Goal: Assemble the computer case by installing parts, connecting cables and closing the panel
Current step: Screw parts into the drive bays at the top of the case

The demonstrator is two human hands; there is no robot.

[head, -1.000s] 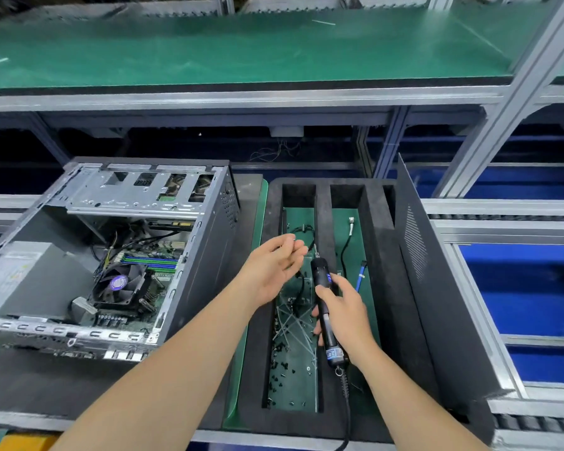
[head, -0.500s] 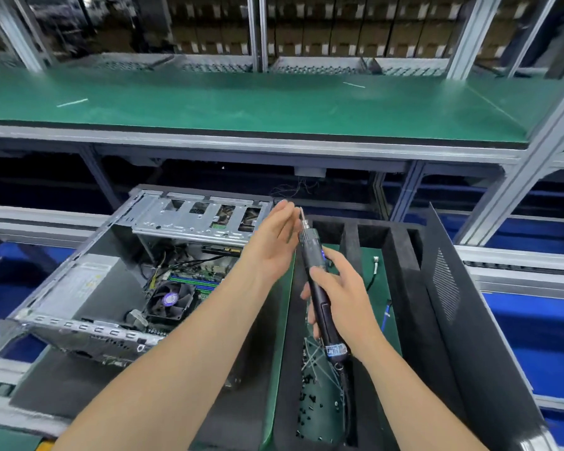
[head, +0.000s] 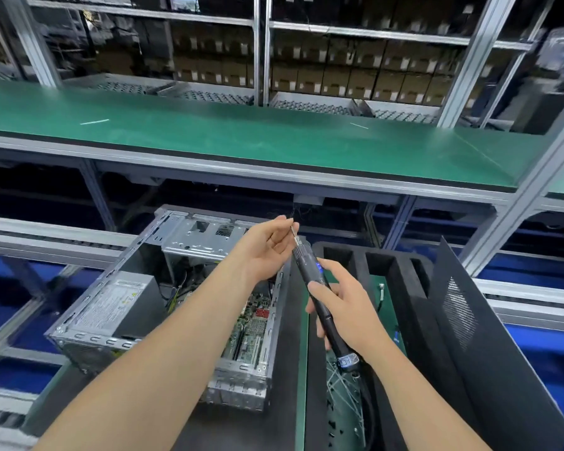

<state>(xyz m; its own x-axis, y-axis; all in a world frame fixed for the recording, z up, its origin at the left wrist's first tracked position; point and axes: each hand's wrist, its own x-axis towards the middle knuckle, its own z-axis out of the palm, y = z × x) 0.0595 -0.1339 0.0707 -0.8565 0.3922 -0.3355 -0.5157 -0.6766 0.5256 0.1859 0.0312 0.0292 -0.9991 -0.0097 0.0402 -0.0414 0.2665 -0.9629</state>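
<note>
The computer case (head: 236,384) lies open on its side at the left. In it we see 1 grey power supply (head: 116,304) on the left and 1 green motherboard (head: 251,325) on the right. 1 black side panel (head: 489,359) stands on edge at the right, just beside 1 black foam tray (head: 415,310). The tray's near slot holds small dark screws (head: 332,429) and thin wires (head: 342,392), too many for us to count. Above the tray, our right hand (head: 350,315) wraps its fingers round 1 electric screwdriver (head: 318,294). Our left hand (head: 264,252) keeps its fingers narrow, pinching the tool's tip.
</note>
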